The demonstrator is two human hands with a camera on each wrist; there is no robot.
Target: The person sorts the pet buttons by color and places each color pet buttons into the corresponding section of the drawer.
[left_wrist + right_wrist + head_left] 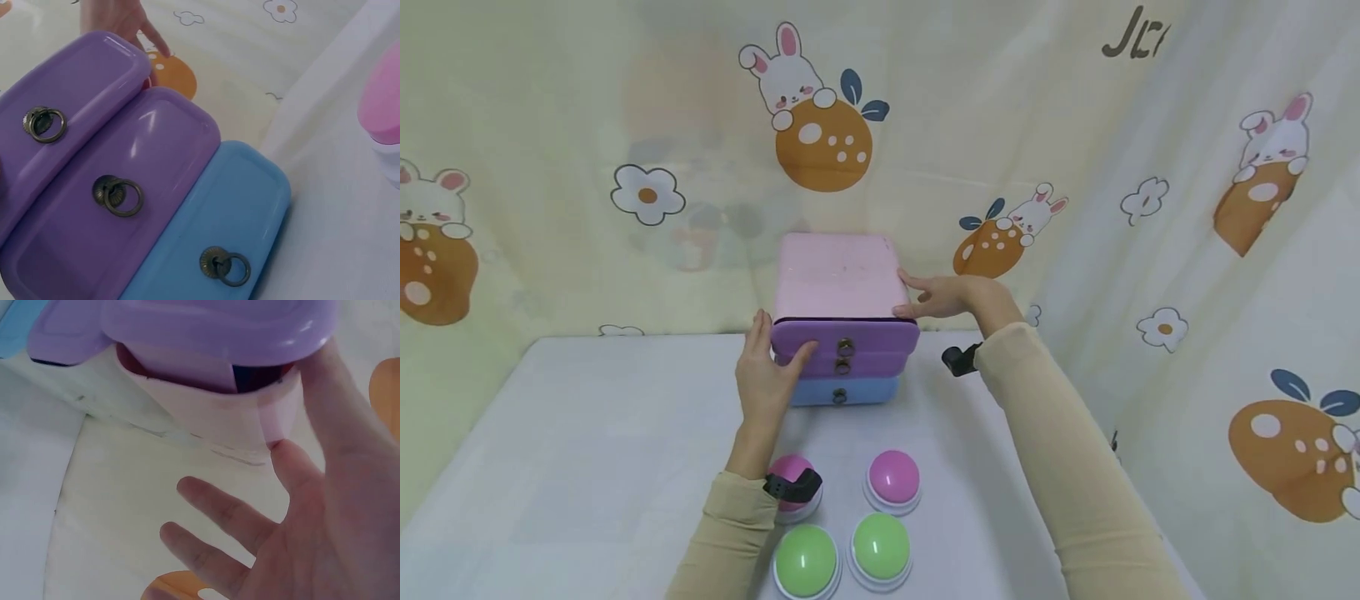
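A small stacked drawer cabinet has a pink top (842,275), two purple drawer fronts (112,200) and a blue bottom drawer front (212,219), each with a bronze ring pull (119,195). The top purple drawer (219,331) stands slightly out from its pink casing, with a dark gap behind its front. My left hand (765,375) is at the cabinet's left side, fingers pointing up and thumb lying across the top purple front. On the right, my right hand (951,296) touches the top's edge with thumb and index finger, the other fingers (219,509) spread apart.
In front of the cabinet, two pink domes (895,477) and two green domes (805,560) on white bases stand on the white table (625,450). My left wrist overlaps one pink dome. A rabbit-printed curtain (925,167) hangs close behind the cabinet and along the right.
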